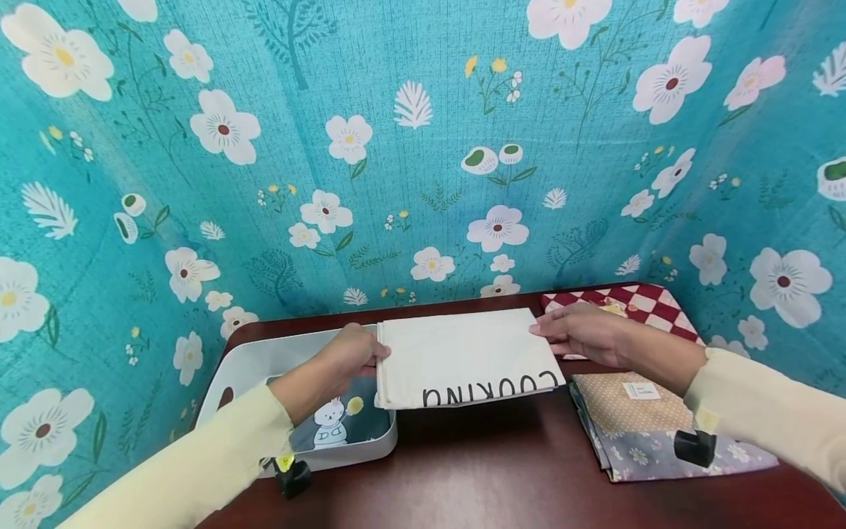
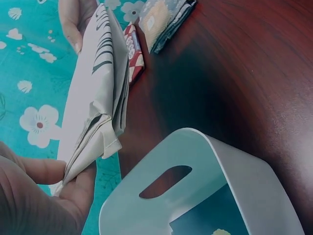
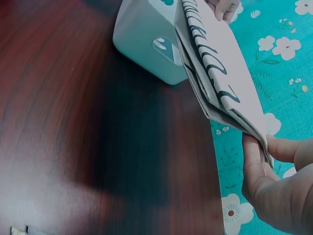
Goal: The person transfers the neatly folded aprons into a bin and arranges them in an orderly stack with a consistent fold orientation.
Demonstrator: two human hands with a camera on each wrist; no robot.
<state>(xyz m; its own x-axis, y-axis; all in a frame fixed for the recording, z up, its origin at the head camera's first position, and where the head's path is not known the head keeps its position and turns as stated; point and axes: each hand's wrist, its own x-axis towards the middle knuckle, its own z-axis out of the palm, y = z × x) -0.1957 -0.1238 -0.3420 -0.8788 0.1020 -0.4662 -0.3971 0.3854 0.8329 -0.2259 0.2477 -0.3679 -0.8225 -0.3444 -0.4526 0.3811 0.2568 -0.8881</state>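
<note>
Holding white cloth (image 1: 463, 349) above table (image 1: 476, 470) w/ L hand (image 1: 346, 355) & R hand (image 1: 587, 336), clamping fingers (image 2: 84, 191) on 9 & 3 o'clock edges, prob. to keep folds flat, near bin (image 1: 357, 453) at 8 o'clock.

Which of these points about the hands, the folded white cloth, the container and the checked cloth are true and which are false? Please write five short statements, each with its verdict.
1. The left hand and the right hand both hold the folded white cloth. True.
2. The folded white cloth lies flat on the table. False: it is held up above the table.
3. A dark item with a printed figure is inside the grey container. True.
4. The red-and-white checked cloth is in the grey container. False: the checked cloth lies outside it, on the person's right.
5. Dark letters show on the folded white cloth. True.
</note>
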